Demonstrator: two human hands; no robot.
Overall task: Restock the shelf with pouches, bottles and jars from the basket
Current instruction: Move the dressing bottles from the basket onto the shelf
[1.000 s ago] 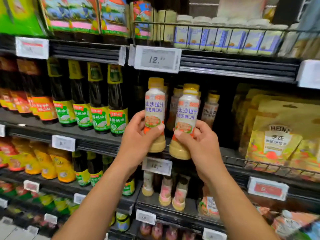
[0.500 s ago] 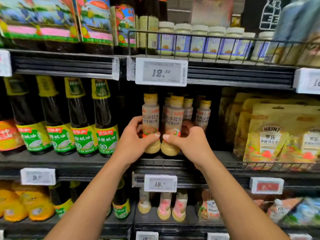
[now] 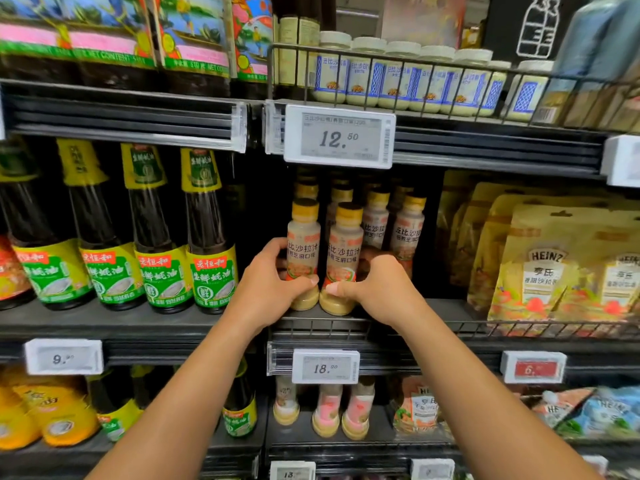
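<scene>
- Your left hand is clamped low on a yellow-capped pale plastic dressing bottle.
- Your right hand clasps the matching second bottle, just beside it at 3 o'clock.
- Both stand upright at the front edge of the dark metal shelf.

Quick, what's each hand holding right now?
Left hand: grips the left dressing bottle near its base.
Right hand: grips the right dressing bottle near its base.

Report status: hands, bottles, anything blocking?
Left hand grips left dressing bottle; right hand grips right dressing bottle. Both upright at shelf front. Matching bottles close behind.
</scene>
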